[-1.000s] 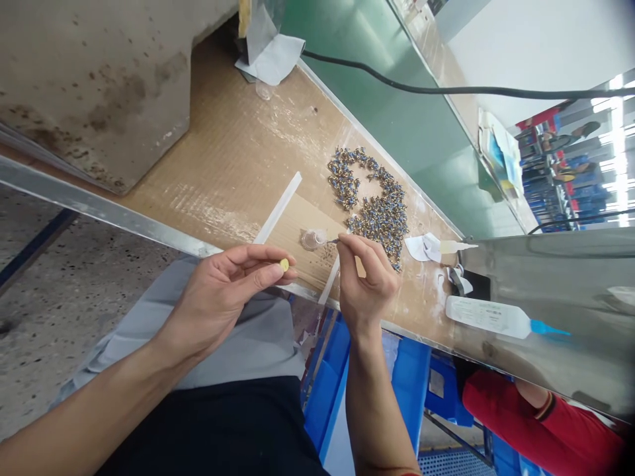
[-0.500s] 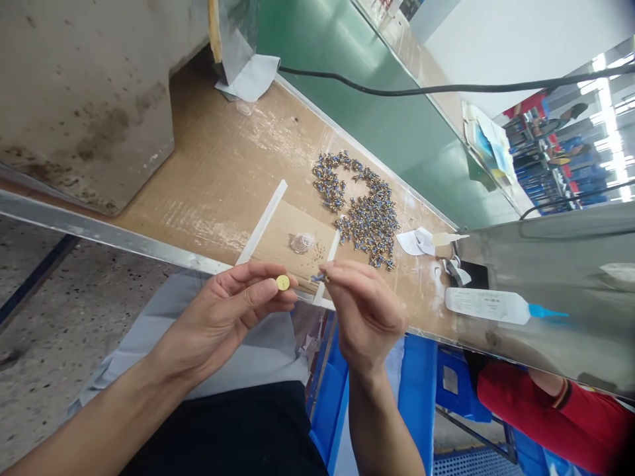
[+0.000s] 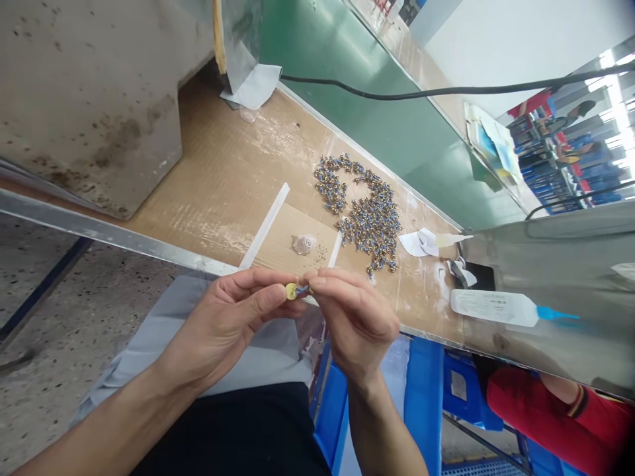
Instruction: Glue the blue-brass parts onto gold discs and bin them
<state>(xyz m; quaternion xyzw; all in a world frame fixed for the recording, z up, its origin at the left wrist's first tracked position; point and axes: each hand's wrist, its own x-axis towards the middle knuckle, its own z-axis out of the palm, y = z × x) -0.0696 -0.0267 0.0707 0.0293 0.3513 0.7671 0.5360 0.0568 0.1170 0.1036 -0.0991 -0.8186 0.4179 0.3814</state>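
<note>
Between the thumb and fingers of my left hand (image 3: 243,314) is a small round yellow disc (image 3: 291,291). My right hand (image 3: 354,317) pinches a small part with blue wires (image 3: 302,289), and its wire ends meet the face of the disc. Whether the wires are joined to the disc I cannot tell. Behind the hands, a large pile of similar small blue and brass-coloured parts (image 3: 372,218) lies on the brown worktop (image 3: 223,178). A small clear dish or lump (image 3: 304,244) sits on a cardboard patch, with tiny specks beside it.
A white bottle with a blue nozzle (image 3: 496,307) lies at the right, near a smaller nozzle bottle (image 3: 449,240) and paper scraps (image 3: 419,242). A stained grey housing (image 3: 89,99) stands at left. Blue bins (image 3: 424,396) are below. A person's red sleeve (image 3: 536,403) shows at lower right.
My hands have come together. The wired part in my right hand has moved left onto the yellow disc, which earlier was apart from it.
</note>
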